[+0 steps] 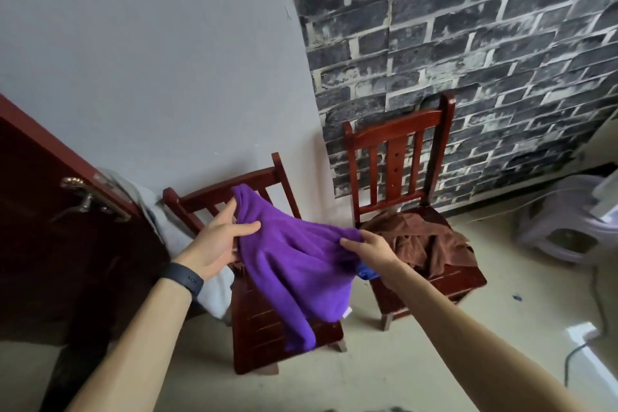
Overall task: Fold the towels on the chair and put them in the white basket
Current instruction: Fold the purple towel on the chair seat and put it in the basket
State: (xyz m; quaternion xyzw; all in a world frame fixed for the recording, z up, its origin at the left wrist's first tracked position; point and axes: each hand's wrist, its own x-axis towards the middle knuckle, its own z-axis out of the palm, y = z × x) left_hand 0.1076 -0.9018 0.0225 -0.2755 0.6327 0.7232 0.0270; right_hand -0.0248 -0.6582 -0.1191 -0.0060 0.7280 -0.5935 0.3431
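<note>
A purple towel [294, 264] hangs in the air over the left wooden chair [267, 328]. My left hand [217, 241] holds its upper left edge between thumb and fingers. My right hand [371, 249] pinches its right edge. The towel's lower part droops onto the chair seat. A crumpled brown towel [421, 241] lies on the seat of the right wooden chair [398, 150]. A bit of blue cloth [368, 273] shows under my right wrist. The white basket is not in view.
A dark red door [50, 227] with a metal handle stands at the left, grey cloth [174, 234] beside it. A pale plastic stool [565, 227] stands at the right, with a white power strip [582, 331] and cable on the floor. Both chairs stand against the wall.
</note>
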